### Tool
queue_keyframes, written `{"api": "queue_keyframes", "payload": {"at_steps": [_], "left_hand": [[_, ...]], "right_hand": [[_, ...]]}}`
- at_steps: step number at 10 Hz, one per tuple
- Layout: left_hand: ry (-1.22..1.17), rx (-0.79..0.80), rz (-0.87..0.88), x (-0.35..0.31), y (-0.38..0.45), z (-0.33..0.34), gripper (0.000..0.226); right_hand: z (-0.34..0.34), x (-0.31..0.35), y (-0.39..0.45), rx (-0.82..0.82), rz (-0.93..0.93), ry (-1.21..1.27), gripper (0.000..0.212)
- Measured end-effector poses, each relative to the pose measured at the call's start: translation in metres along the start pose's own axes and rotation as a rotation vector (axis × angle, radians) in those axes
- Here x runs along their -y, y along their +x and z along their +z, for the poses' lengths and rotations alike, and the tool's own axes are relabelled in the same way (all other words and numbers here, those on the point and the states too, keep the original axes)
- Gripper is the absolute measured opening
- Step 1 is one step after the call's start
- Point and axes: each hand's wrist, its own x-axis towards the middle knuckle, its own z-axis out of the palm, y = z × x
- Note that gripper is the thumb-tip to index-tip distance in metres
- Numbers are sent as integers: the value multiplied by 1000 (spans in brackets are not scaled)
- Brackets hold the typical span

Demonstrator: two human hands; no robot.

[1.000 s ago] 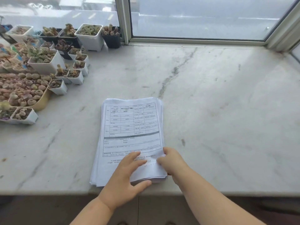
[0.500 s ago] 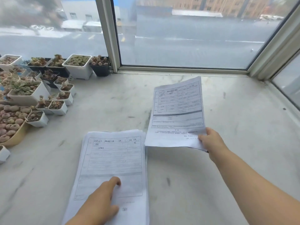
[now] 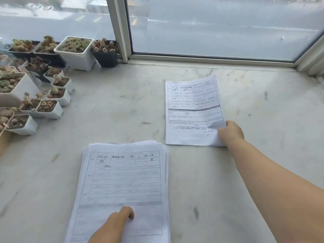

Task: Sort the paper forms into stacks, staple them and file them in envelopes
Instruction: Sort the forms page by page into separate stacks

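Observation:
A thick stack of printed paper forms [image 3: 122, 181] lies on the marble sill [image 3: 254, 106] near the front edge. My left hand [image 3: 114, 227] rests on the stack's lower part, fingers pressing the top sheet. A single form [image 3: 192, 111] lies flat on the marble, up and to the right of the stack. My right hand [image 3: 231, 132] pinches that sheet's lower right corner, where the paper curls up slightly against the fingers.
Several small white and black pots of succulents [image 3: 75, 50] crowd the left side of the sill, up to the window frame [image 3: 121, 28]. Glass panes close off the back and the right corner. Bare marble lies to the right of both papers.
My right hand lifted the top form off the stack, carried it up and to the right, and lowered it flat onto the marble. My left hand stayed pressing on the stack.

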Motion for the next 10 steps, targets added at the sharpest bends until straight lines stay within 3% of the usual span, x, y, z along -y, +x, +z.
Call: {"api": "queue_keyframes", "payload": {"at_steps": [1,2,3,4,5,6,7,8,9,10], "left_hand": [[6,-18,-113,54,-15,-8,40],[30,39,0,-54,8,-21,45],[40,-216,-32,-58,9,-28,47],[35,-333,-30,-68,-9,-18,50],[87,-445,15,-74,-20,6,57],[-32,-504,123,-65,-31,28,61],[-162,-476,229,-63,-42,41,54],[-178,-517,258,-60,-44,47,36],[-154,-529,263,-53,-41,52,39],[-148,-558,297,-46,-37,59,54]], "right_hand": [[0,-1,-12,-109,-19,-163,54],[4,-12,-46,-201,-186,-131,55],[20,-27,-112,-112,-468,0,44],[34,-49,-190,257,-490,6,33],[45,-77,-252,556,-382,-48,40],[52,-98,-286,710,-219,145,58],[55,-108,-298,750,-141,308,79],[57,-109,-304,695,-324,162,83],[60,-108,-307,651,-498,26,75],[65,-110,-302,623,-515,39,73]]}}
